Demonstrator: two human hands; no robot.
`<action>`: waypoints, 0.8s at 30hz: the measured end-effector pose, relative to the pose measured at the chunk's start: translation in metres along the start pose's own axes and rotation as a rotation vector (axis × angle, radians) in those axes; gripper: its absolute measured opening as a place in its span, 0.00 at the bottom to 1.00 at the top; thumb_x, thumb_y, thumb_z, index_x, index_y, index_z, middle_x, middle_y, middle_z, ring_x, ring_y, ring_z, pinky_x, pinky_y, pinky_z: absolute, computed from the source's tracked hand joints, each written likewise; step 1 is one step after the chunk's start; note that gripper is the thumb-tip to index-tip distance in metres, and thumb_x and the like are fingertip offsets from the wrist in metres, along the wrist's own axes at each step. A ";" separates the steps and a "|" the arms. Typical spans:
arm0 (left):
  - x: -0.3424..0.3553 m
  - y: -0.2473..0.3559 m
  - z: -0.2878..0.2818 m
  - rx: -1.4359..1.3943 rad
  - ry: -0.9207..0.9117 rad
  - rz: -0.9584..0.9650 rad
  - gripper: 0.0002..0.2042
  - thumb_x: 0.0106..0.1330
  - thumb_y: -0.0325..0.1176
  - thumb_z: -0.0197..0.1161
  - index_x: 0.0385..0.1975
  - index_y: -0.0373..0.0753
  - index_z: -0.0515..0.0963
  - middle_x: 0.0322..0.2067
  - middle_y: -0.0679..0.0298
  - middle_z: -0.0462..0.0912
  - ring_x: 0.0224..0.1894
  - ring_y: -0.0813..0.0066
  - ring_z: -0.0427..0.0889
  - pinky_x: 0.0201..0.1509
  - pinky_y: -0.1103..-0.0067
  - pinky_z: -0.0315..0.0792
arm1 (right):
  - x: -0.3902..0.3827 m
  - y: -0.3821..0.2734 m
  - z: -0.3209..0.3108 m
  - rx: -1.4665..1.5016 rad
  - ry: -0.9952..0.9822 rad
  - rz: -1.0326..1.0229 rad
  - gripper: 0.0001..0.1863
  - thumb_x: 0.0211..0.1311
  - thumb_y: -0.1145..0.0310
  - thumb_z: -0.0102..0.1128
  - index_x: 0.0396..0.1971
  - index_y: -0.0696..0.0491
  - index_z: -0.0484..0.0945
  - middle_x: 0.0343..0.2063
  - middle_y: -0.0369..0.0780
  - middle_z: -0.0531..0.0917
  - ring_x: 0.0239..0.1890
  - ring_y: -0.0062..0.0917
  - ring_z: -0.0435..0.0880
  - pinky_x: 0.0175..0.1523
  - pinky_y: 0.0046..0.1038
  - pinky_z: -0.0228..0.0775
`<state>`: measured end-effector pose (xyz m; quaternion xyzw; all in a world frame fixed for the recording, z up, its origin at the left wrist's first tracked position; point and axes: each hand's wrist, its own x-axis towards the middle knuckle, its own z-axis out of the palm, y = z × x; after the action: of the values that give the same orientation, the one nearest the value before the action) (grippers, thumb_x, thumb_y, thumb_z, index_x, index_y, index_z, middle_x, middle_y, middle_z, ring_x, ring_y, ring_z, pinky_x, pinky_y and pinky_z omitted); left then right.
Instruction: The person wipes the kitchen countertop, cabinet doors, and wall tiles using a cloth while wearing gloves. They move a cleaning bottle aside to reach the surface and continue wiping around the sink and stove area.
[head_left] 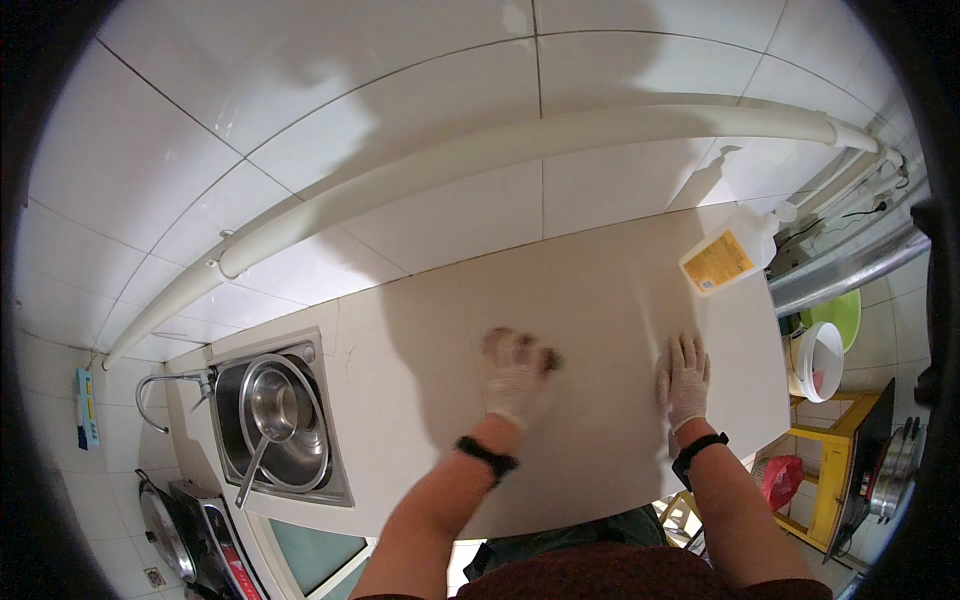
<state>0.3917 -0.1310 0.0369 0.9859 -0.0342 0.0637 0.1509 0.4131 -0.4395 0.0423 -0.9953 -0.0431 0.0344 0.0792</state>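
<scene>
My left hand [516, 378], in a thin whitish glove, rests on the beige countertop [600, 460] near its middle. Its fingers are curled, and a small dark bit of something [552, 359] shows at their right side; most of it is hidden, so I cannot make out its kind. To the right, my right hand [686, 382] wears a similar glove and lies flat on the counter, fingers stretched forward and nothing in them. Beyond it, at the back right, stands a white plastic bottle [735, 252] with an orange-yellow label. Black bands circle both wrists.
At left, a steel sink [335, 440] holds a metal basin [308, 455] with a long-handled pan [275, 402] in it, beside a faucet [150, 402]. A white pipe [480, 160] crosses the tiled wall. Right of the counter are a white bucket [820, 360] and a yellow stand [835, 470].
</scene>
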 end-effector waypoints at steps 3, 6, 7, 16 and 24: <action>0.024 0.090 0.027 -0.120 -0.059 0.230 0.21 0.61 0.48 0.66 0.50 0.45 0.77 0.60 0.50 0.65 0.67 0.42 0.59 0.72 0.43 0.49 | -0.001 -0.001 -0.004 0.008 -0.010 -0.005 0.33 0.65 0.63 0.55 0.70 0.53 0.61 0.71 0.46 0.60 0.76 0.45 0.51 0.77 0.49 0.41; 0.035 0.119 0.029 -0.209 -0.216 0.348 0.17 0.62 0.45 0.66 0.49 0.48 0.78 0.63 0.54 0.63 0.68 0.44 0.59 0.71 0.43 0.51 | -0.001 0.000 -0.005 0.028 -0.029 0.005 0.33 0.66 0.62 0.55 0.70 0.51 0.61 0.72 0.45 0.59 0.77 0.44 0.50 0.77 0.51 0.40; 0.038 0.112 0.023 -0.241 -0.218 0.350 0.16 0.62 0.44 0.66 0.49 0.49 0.78 0.63 0.55 0.64 0.69 0.44 0.59 0.71 0.45 0.53 | -0.001 0.000 -0.005 0.034 -0.033 0.009 0.33 0.67 0.62 0.55 0.71 0.50 0.61 0.72 0.44 0.59 0.77 0.43 0.49 0.77 0.52 0.40; -0.038 -0.147 -0.076 -0.047 0.035 -0.616 0.18 0.60 0.40 0.67 0.52 0.57 0.80 0.72 0.52 0.58 0.75 0.46 0.52 0.73 0.40 0.39 | -0.001 -0.002 -0.008 0.023 -0.064 0.039 0.32 0.68 0.60 0.53 0.70 0.51 0.61 0.72 0.44 0.59 0.77 0.43 0.49 0.77 0.50 0.40; -0.038 -0.124 -0.045 -0.016 0.423 -0.769 0.17 0.60 0.38 0.67 0.48 0.44 0.80 0.63 0.50 0.67 0.65 0.49 0.66 0.69 0.58 0.60 | -0.001 -0.005 -0.013 0.030 -0.041 0.030 0.32 0.69 0.60 0.50 0.71 0.50 0.61 0.71 0.45 0.61 0.76 0.43 0.50 0.77 0.51 0.40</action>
<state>0.3601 0.0021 0.0378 0.8909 0.3665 0.2032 0.1750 0.4122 -0.4362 0.0558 -0.9937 -0.0291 0.0564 0.0928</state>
